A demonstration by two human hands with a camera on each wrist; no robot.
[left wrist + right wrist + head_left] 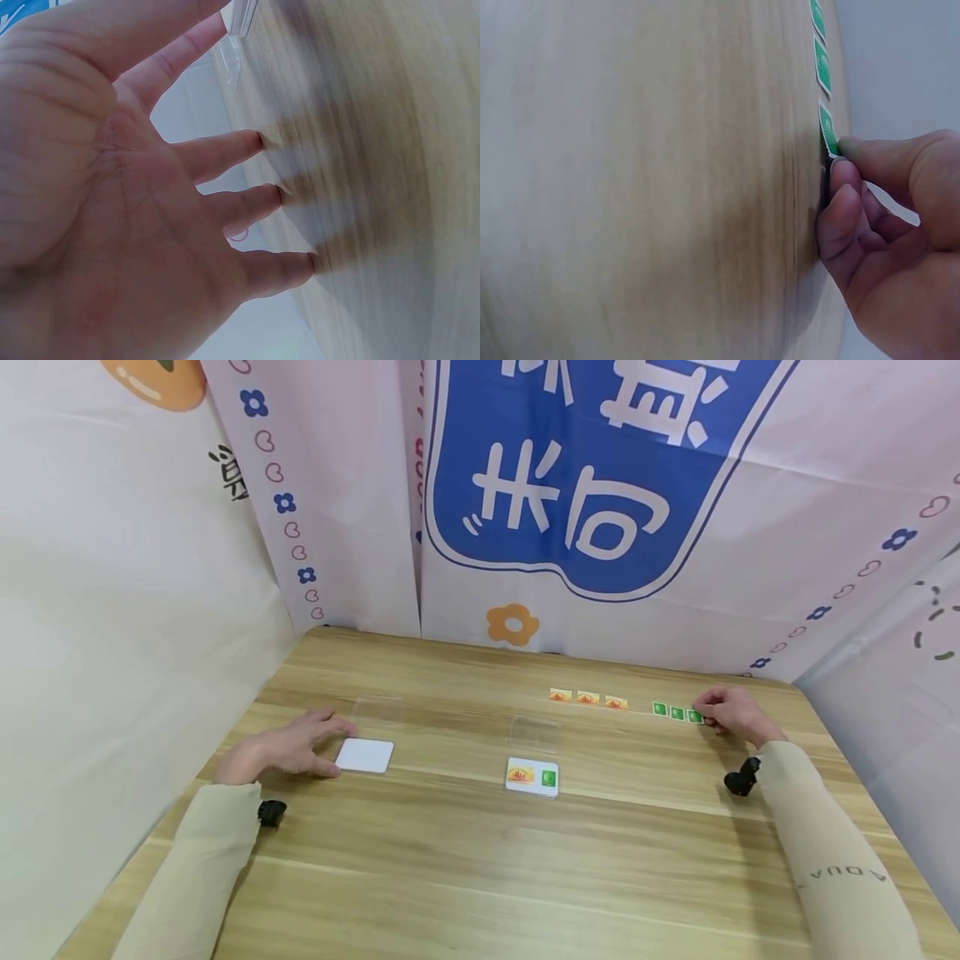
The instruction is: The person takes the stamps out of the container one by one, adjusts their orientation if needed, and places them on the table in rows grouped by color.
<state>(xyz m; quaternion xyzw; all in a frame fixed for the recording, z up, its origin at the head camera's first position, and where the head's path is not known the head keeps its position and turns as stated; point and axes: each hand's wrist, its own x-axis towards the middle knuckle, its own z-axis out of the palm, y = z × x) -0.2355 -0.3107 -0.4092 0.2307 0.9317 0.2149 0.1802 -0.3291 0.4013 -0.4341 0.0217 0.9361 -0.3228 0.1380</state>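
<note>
My right hand (pixel 735 714) pinches a green stamp (pixel 828 129) by its edge between thumb and fingertips, at the right end of a row of green stamps (pixel 668 712). Toward the left of the table, my left hand (pixel 288 747) lies with fingers spread, thumb and index finger at the left edge of a blank white card (pixel 365 755). Its other fingertips (pixel 296 268) rest on the wood in the left wrist view. Near the middle lies another white card (pixel 532 788), bearing an orange stamp (pixel 521 773) and a green stamp (pixel 549 777).
A clear plastic piece (pixel 378 709) lies behind the blank card, and a second clear piece (pixel 535 734) behind the stamped card. Three orange stamps (pixel 588 697) form a row at the back. Printed white curtains (pixel 360 568) border the wooden table (pixel 450 877).
</note>
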